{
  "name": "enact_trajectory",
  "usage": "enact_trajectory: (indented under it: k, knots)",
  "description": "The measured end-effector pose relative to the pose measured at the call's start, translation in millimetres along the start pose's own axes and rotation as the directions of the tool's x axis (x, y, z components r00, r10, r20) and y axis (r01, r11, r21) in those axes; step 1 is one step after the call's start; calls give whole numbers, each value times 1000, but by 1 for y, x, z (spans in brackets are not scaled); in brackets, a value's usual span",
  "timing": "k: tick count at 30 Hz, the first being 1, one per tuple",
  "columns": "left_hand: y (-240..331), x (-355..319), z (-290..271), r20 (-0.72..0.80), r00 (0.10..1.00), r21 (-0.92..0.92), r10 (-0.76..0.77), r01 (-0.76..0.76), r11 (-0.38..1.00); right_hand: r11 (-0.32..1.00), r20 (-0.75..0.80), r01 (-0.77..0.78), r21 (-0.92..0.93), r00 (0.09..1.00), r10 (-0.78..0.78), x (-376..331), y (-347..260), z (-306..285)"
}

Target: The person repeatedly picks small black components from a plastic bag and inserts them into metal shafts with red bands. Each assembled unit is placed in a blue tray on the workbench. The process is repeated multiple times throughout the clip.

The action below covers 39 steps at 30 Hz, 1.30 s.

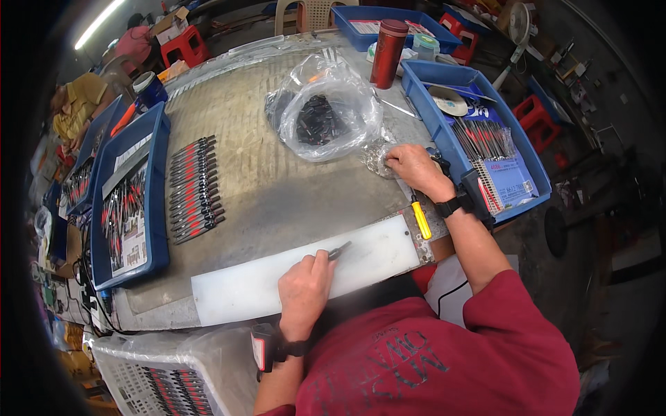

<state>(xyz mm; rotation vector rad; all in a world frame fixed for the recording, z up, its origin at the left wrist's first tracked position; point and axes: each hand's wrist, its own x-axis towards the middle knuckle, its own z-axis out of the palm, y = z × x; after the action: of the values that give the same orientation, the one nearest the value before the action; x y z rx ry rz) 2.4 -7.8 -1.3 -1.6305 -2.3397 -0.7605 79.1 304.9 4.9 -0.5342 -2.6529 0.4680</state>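
Left hand [305, 291] has a short rod [340, 250] pinched at the fingertips. Rod pokes out past them, far end angled away and to the right, over the white board [236, 295]. Slim, dark grey, slight sheen; finer detail too small to read. Right hand [415, 170]: fingers bunched at the edge of a pile of small silvery parts [375, 158]; can't tell if anything's in them. Just beyond the pile: clear plastic bag [361, 104] with black pieces [320, 121] inside. Yellow-handled tool [421, 220] lies at the board's right end. Further left, a column of red-and-dark pens [194, 191], beside a blue tray [161, 229] holding more. Another blue tray [544, 184] sits right of the right hand.
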Motion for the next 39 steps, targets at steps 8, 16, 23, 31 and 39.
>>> enact_trajectory:
  k: [8,16,23,31,39]
  knots:
    - [-1,0,0,7,1000,-19,-2,3,1000,997,8,64,-43,998,-64,3,1,7]
    - [0,1,0,-4,1000,-24,-8,8,1000,978,88,102,-180,992,-87,5,4,11]
    - [0,-1,0,-4,1000,-24,-16,16,1000,993,118,-19,-119,992,33,-3,-7,-5]
    - [0,-1,1,-37,999,-37,-18,16,999,876,299,-195,441,952,62,-27,-68,-33]
    - [0,-1,0,-28,999,-73,-27,25,997,890,351,92,448,897,-269,-52,-125,-9]
